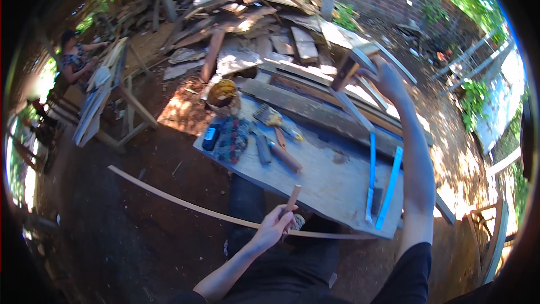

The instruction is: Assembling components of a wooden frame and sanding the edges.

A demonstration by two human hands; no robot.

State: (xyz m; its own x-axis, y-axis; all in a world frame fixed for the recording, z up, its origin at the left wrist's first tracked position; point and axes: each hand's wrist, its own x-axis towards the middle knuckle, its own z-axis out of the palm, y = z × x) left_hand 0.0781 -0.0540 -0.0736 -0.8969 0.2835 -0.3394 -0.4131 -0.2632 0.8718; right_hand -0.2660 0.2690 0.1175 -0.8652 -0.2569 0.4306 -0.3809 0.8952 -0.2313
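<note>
My left hand (273,226) is closed around a short light-brown wooden stick (293,198), its upper end standing above the fingers. A long thin wooden strip (185,204) runs across in front of me at this hand; whether the fingers also grip it, I cannot tell. Raised over the far right of the workbench (326,186), my right hand (383,79) is closed on a brown wooden block-like piece (345,71), whose exact kind is unclear. Nearer on the bench lie a wooden-handled tool (286,157), a grey flat tool (262,147) and a brush-like tool (268,115).
A plaid cloth (232,139), dark bottle (211,136) and yellowish container (223,94) sit at the bench's left end. Long boards (315,107) line its far side; blue strips (389,188) lie at right. Beyond rises a scrap-wood pile (247,28). Another person (76,59) works at far left.
</note>
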